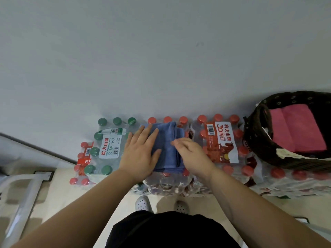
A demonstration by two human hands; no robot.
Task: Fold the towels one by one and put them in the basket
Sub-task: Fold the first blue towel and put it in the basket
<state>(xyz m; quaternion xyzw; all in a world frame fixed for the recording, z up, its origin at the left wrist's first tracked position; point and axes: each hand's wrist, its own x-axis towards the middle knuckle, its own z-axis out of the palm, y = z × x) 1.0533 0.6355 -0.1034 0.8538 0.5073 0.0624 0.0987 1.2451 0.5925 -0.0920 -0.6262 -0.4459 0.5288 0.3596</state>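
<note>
Below us, our black clothing [170, 230] and pale shoes [142, 203] stand on the floor. Our left hand [141, 153] lies flat and open on the folded blue towel [169, 149], which rests atop shrink-wrapped water bottle packs [222, 142]. Our right hand [191, 154] curls loosely on the towel's right side; whether it pinches cloth we cannot tell. Right of the packs, the dark basket [258, 140] holds pink towels [297, 127].

Your support is shrink-wrapped water bottle packs [222, 140] stacked on the floor [53, 194]; the blue towel [168, 145] and dark basket [259, 145] rest directly on them.
</note>
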